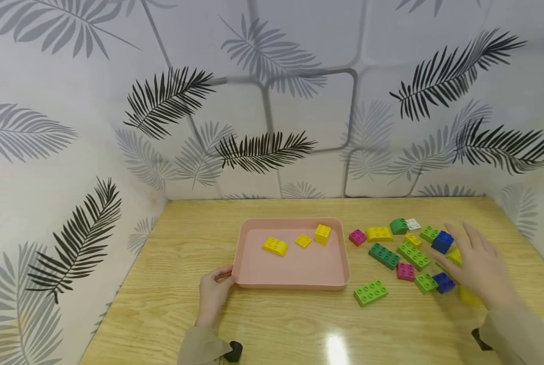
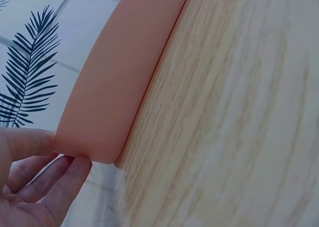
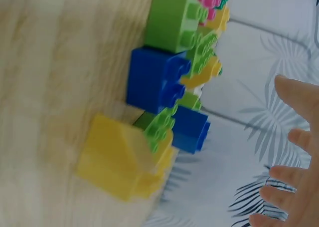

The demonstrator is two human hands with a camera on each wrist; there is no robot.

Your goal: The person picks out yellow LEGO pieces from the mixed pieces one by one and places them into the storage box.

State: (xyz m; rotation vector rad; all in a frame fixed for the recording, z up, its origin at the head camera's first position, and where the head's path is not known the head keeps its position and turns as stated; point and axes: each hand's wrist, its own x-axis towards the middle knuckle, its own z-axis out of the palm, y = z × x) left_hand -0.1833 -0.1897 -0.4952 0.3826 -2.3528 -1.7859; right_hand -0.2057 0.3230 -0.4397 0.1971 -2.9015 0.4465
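A shallow pink tray [image 1: 295, 271] stands on the table with a curved yellow brick [image 1: 275, 246], a flat yellow brick [image 1: 303, 241] and a taller yellow brick [image 1: 322, 234] inside. My left hand [image 1: 214, 293] holds its near left corner, thumb and fingertips against the rim and wall in the left wrist view. Over the right side of the brick group, my right hand [image 1: 479, 266] hovers with spread fingers and nothing in its grasp. Beneath and around it are a blue brick [image 1: 442, 242], another blue brick [image 1: 444, 283] and a yellow slope brick [image 3: 112, 157], partly hidden in the head view.
Right of the tray lie loose bricks: a light green one [image 1: 370, 292] nearest the front, a dark green one [image 1: 384, 255], a magenta one [image 1: 357, 237], a yellow arched one [image 1: 379, 233] and several more. A patterned wall [image 1: 308, 172] closes off the table's back.
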